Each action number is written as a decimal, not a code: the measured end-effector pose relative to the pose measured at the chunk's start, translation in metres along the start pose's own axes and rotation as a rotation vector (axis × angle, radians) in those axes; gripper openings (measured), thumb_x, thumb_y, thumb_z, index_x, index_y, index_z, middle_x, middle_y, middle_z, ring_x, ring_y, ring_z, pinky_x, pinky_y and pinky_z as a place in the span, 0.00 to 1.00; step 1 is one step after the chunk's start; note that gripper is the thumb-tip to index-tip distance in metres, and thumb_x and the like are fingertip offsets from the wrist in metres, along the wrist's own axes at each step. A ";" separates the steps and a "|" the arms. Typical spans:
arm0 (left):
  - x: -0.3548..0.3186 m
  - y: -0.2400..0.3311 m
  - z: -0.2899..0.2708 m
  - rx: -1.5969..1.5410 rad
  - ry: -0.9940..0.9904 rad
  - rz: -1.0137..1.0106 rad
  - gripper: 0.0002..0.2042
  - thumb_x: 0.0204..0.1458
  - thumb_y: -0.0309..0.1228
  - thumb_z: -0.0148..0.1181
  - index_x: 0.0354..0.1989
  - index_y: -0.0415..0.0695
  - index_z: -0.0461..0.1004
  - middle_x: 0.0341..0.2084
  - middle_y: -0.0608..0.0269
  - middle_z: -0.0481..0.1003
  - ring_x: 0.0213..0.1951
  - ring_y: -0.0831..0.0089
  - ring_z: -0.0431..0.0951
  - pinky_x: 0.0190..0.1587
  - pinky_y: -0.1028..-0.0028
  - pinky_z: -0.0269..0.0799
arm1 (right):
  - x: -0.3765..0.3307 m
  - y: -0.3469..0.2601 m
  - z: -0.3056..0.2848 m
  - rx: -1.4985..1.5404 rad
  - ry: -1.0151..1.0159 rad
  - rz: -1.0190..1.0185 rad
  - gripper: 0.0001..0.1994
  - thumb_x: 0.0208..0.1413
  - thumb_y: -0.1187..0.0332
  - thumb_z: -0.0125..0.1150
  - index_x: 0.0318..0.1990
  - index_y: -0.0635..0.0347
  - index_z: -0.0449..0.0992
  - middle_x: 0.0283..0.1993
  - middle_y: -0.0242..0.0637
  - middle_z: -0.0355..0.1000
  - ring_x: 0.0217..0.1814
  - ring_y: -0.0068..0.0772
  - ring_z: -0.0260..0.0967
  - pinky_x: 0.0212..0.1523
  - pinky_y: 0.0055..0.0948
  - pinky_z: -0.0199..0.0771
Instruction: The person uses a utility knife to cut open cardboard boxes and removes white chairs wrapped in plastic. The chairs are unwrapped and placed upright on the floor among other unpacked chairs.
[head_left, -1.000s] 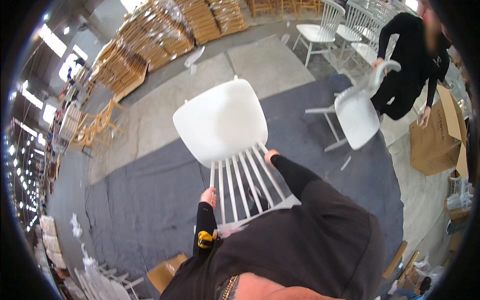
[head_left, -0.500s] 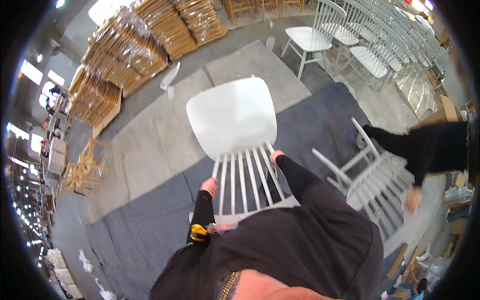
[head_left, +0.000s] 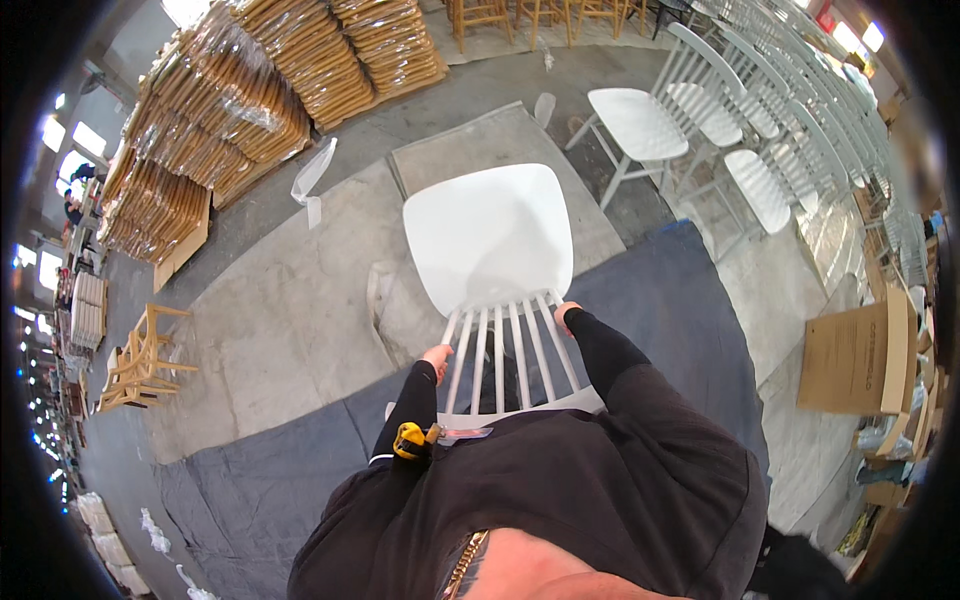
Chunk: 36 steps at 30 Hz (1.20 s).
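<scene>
A white spindle-back chair (head_left: 475, 225) stands right in front of me, seat away from me and backrest towards my body. My left hand (head_left: 437, 361) is closed round the left outer post of the backrest. On the right outer post, close to the seat, my right hand (head_left: 566, 317) is closed too. White spindles run between my hands, and the curved top rail (head_left: 520, 408) is close to my waist. The chair's legs are hidden beneath the seat. A yellow-and-black object (head_left: 410, 440) is by my left forearm.
A dark blue-grey mat (head_left: 290, 450) covers the floor around me, with concrete beyond. Rows of white chairs (head_left: 640, 122) stand far right, near a cardboard box (head_left: 850, 358). Wrapped wooden stacks (head_left: 225, 95) and wooden chairs (head_left: 140, 365) are left. Dark clothing (head_left: 800, 565) shows lower right.
My chair has moved forward, farther past the mat's edge, with both hands still on it. The second white chair and the co-worker's hand at right have left the view.
</scene>
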<state>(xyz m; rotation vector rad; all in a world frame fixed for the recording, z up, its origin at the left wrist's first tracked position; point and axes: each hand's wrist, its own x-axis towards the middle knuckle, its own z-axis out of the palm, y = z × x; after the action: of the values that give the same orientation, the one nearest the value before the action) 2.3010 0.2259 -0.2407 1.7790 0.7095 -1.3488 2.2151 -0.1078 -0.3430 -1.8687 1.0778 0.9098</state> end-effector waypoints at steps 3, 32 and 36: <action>0.018 0.054 -0.020 0.109 0.070 -0.013 0.19 0.48 0.49 0.55 0.18 0.49 0.61 0.08 0.72 0.55 0.08 0.78 0.53 0.10 0.73 0.48 | 0.030 -0.075 -0.016 -0.399 -0.170 -0.096 0.12 0.54 0.73 0.41 0.37 0.66 0.74 0.15 0.44 0.65 0.15 0.39 0.64 0.15 0.41 0.64; -0.023 0.351 0.112 0.421 0.992 0.458 0.23 0.41 0.51 0.59 0.27 0.39 0.80 0.27 0.45 0.78 0.34 0.51 0.80 0.39 0.58 0.74 | 0.174 -0.320 -0.438 -0.760 0.155 -1.014 0.20 0.54 0.60 0.54 0.51 0.60 0.71 0.47 0.53 0.73 0.50 0.54 0.71 0.50 0.45 0.71; 0.008 0.335 0.112 -0.362 1.226 0.209 0.18 0.38 0.44 0.59 0.25 0.39 0.77 0.25 0.45 0.77 0.32 0.49 0.79 0.36 0.53 0.74 | 0.099 -0.245 -0.522 -0.114 0.568 -1.144 0.28 0.48 0.59 0.66 0.55 0.62 0.67 0.44 0.47 0.71 0.46 0.47 0.70 0.47 0.41 0.70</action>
<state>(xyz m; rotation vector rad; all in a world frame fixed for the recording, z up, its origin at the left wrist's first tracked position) 2.5137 -0.0496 -0.1803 2.1613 1.2248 0.1612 2.5764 -0.5169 -0.1322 -2.4093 0.0815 -0.2415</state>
